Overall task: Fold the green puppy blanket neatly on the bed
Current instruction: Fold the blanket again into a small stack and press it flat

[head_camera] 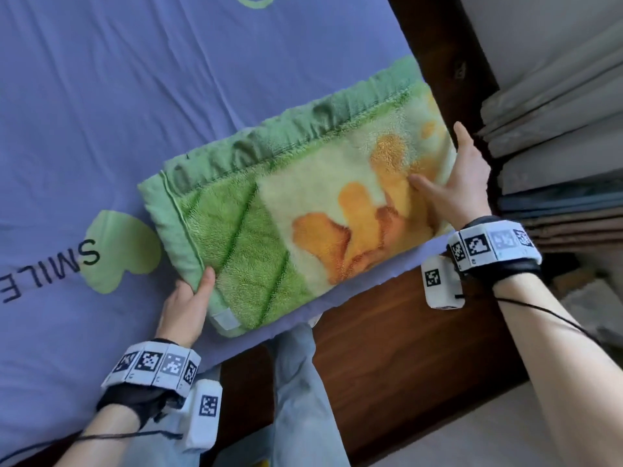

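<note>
The blanket (296, 210) lies folded into a thick oblong on the bed (135, 96), set at a slant. Its long near edge runs close along the mattress's near edge, and its right end reaches the corner by the dark wooden frame (404, 332). The bound green hem runs along the far long side and round the left end.

The left hand (187, 305) pinches the near-left corner, with the thumb on top of the pile; the other fingers are out of sight below. The right hand (465, 187) rests against the right end. Its thumb lies flat on the orange print and one finger points straight up along the end edge; the rest are hidden behind the fold.

Left of the blanket and beyond it, the sheet lies broad and bare, with only shallow creases. To the right, room is tight: past the frame a stack (556, 129) of folded cloth stands near.
</note>
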